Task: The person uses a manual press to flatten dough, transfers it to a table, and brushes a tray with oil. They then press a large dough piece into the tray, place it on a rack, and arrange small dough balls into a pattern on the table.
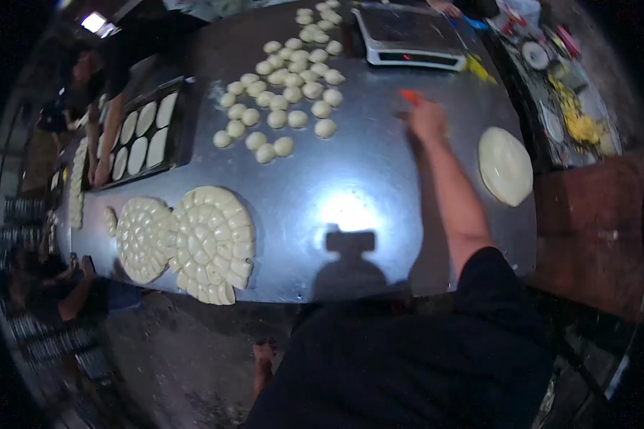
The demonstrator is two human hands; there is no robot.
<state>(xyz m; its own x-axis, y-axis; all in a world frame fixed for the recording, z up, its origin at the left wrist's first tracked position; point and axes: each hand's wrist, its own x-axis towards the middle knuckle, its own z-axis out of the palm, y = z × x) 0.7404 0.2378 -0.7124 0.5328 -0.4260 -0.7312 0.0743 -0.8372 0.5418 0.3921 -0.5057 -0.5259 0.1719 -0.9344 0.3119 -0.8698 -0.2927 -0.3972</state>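
My right hand (428,120) reaches forward over the metal table, below the scale. Its fingers are closed round a small orange-red object (410,96), blurred, whose kind I cannot make out. My left hand (263,351) hangs low beside my body, off the table; its fingers are too dark and small to read. A large smooth lump of dough (505,166) lies to the right of my forearm. Many small dough balls (292,95) are scattered left of my right hand. Two round slabs of dough cut into segments (144,239) (211,232) lie at the table's near left.
A digital scale (410,36) stands at the back, a yellow object (479,69) by its corner. A cluttered side tray (572,107) is at right. Far left, another person's hands (101,171) touch a black tray (173,136) of flat oval dough pieces. Another person stands at lower left.
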